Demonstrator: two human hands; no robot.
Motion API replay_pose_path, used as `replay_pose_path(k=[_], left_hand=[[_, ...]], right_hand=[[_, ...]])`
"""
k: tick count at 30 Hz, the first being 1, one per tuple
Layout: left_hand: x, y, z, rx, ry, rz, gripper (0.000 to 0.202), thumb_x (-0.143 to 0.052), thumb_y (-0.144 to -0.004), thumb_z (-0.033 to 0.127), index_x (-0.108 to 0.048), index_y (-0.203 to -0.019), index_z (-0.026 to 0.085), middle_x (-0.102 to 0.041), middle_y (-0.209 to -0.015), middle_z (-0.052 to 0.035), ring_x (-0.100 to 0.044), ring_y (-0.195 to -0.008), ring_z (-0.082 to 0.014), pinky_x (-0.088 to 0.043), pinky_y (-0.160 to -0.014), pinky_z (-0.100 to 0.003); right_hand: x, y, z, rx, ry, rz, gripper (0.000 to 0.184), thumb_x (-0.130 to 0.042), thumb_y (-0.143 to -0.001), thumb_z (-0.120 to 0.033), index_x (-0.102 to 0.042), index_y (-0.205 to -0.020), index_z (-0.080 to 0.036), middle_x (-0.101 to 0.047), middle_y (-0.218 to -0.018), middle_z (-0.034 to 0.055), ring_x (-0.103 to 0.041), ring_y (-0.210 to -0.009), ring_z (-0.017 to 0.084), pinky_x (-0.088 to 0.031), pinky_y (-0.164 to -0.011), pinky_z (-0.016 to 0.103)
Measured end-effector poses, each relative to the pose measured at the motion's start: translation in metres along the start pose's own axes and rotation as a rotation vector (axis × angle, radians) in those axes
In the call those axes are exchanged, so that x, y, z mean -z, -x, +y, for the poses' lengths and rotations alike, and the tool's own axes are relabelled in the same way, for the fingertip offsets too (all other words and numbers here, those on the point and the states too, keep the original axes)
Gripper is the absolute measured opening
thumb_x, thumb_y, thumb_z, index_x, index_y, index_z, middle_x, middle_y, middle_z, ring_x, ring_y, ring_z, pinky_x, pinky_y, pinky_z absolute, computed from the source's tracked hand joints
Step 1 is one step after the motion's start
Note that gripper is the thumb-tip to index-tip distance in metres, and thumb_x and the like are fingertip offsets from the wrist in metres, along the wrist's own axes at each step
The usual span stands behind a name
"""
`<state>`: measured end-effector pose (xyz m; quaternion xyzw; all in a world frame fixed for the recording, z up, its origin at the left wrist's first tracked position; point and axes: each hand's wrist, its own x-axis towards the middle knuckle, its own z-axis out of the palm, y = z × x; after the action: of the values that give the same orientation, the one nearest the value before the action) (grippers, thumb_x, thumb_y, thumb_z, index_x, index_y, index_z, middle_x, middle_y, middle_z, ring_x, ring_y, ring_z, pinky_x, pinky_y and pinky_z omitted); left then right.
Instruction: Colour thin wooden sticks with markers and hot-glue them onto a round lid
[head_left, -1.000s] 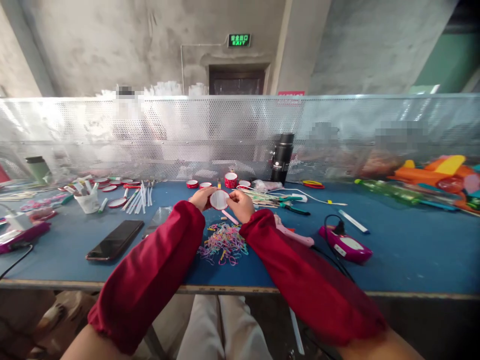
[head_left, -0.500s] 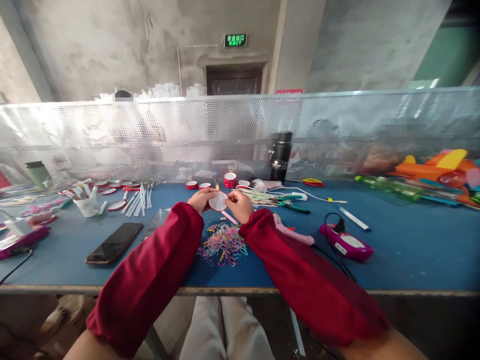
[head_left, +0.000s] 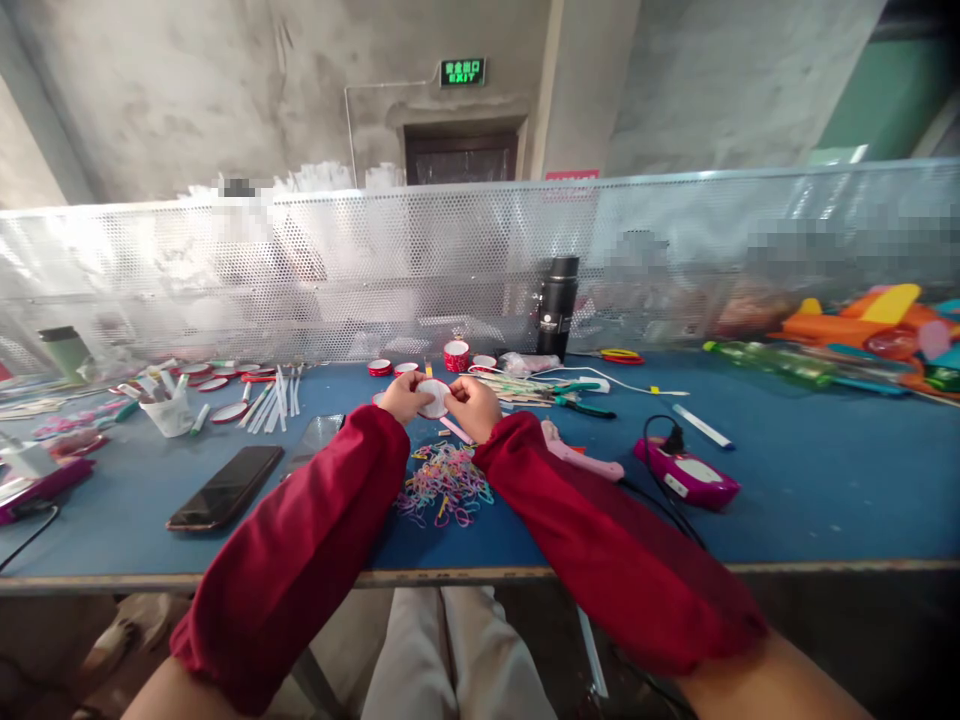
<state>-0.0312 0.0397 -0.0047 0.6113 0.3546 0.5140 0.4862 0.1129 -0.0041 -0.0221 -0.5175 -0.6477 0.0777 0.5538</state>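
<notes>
Between my two hands is a small round white disc with a red rim, held up above the table with its white face toward me. My left hand pinches its left edge. The right edge is gripped by the thumb and fingers of my right hand. Just below lies a heap of colourful rubber bands. A pink glue gun rests to the right of my right forearm. Behind my hands stand a red-sided round container and several similar red-rimmed pieces.
A phone lies left of my left arm, near a white cup of markers and white glue sticks. To the right are pliers, a purple power strip and a marker. A black thermos stands by the perforated metal screen.
The camera view has shifted slightly. Both hands keep hold of the disc, and its face appears tilted a little differently. Nothing else on the table has moved.
</notes>
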Motion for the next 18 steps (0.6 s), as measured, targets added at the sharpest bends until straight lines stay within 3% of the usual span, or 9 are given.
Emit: replay_pose_path(k=[9,18], left_hand=[[0.0050,-0.0017,-0.0016,-0.005,0.030,-0.078,0.034,-0.068,-0.055,0.002,-0.056,-0.085,0.013,-0.063,-0.069,0.0011,-0.058,-0.062,-0.0116,-0.046,-0.065,-0.026],[0.0051,0.0004,-0.0020,0.043,0.057,-0.074,0.044,-0.071,-0.056,0.000,-0.050,-0.093,0.014,-0.063,-0.065,0.0032,-0.058,-0.056,-0.0115,-0.048,-0.063,-0.027]], right_hand=[[0.0013,0.0000,-0.0019,0.017,-0.007,0.008,0.008,-0.058,-0.071,-0.027,-0.056,-0.070,-0.020,-0.061,-0.063,-0.0025,-0.053,-0.056,0.012,-0.038,-0.054,0.023],[0.0004,-0.0003,-0.0026,0.044,-0.014,-0.010,0.007,-0.058,-0.069,-0.026,-0.055,-0.071,-0.020,-0.059,-0.063,-0.0030,-0.053,-0.057,0.012,-0.038,-0.056,0.024]])
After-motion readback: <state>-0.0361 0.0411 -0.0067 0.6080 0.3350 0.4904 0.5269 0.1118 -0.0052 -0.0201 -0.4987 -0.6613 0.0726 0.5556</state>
